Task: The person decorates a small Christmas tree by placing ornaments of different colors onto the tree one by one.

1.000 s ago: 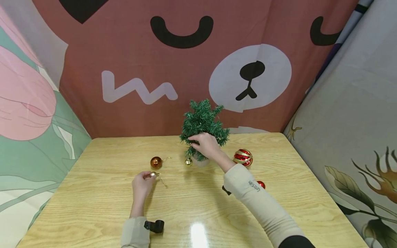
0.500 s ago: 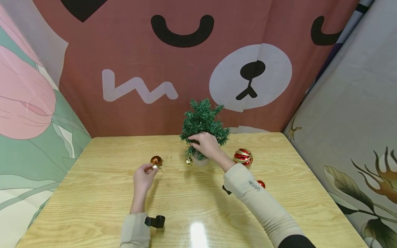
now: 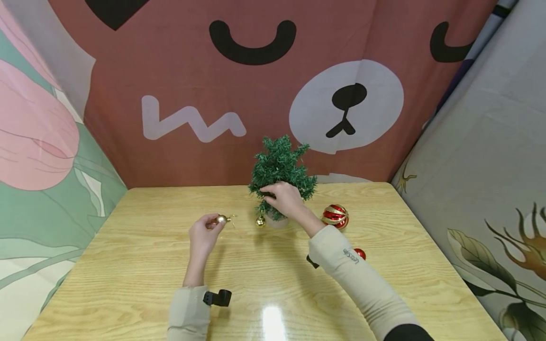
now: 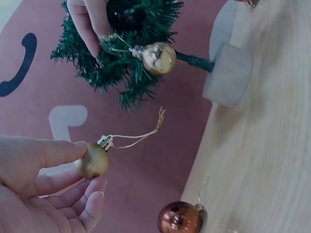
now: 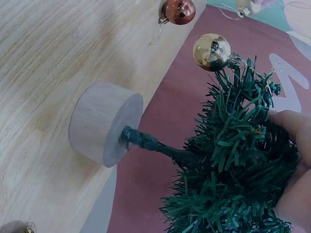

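Observation:
Between thumb and fingers, my left hand (image 3: 204, 237) pinches a small gold Christmas ball (image 4: 95, 160), its gold cord loop trailing free to the right. My right hand (image 3: 286, 199) holds a lower branch of a small green artificial Christmas tree (image 3: 279, 161), fingers partly sunk in the needles. Another gold ball (image 5: 212, 52) hangs from a low branch at the tree's left, just below the right hand. The tree stands upright on a pale round base (image 5: 104, 124). A copper ball (image 4: 180, 217) lies on the table, mostly hidden behind the left hand in the head view.
A red ball with gold stripes (image 3: 335, 216) lies right of the tree. Closer to me, a smaller red ball (image 3: 360, 254) is partly covered by the right sleeve. The wooden table (image 3: 141, 265) ends at a printed cloth (image 3: 187, 161) behind the tree.
My left hand has moved forward and a little to the right with the gold ball, now overlapping the copper ball in the head view. The right hand has stayed at the tree.

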`<state>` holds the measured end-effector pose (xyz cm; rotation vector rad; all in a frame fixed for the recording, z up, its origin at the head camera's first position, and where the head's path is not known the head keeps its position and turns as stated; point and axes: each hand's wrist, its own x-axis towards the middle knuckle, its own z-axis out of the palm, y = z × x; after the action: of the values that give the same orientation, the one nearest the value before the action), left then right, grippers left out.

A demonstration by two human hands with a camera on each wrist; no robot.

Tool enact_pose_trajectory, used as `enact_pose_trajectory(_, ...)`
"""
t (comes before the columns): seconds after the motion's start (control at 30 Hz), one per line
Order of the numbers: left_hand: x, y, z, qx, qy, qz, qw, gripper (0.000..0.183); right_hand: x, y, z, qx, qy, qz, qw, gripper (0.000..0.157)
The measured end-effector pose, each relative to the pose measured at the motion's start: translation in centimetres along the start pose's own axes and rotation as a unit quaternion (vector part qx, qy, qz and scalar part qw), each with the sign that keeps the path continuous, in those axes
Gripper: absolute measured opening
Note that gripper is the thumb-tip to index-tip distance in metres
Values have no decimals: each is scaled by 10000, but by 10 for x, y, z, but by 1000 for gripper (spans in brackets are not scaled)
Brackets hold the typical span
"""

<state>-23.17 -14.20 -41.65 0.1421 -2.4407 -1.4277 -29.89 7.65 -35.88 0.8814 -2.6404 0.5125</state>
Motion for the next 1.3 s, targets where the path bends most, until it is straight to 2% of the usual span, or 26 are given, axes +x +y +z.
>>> enact_pose_trajectory(0.4, 2, 24, 3, -388, 64, 336, 9987, 26, -1, 0, -1, -30, 51, -62, 10000, 25)
enact_pose_trajectory(0.93, 5, 44, 11, -1038, 148, 478, 9933, 27, -1, -2, 0, -138, -3, 38, 9999, 27)
enact_pose_trajectory(1.17, 7, 48, 15, -1121, 154, 542, 9921, 26, -2, -3, 1, -188, 322, -202, 9991, 22)
enact_pose_trajectory(1.3, 9, 51, 17, -1340, 75, 502, 9897, 27, -5, -3, 3, -88, 602, -279, 9978, 17)
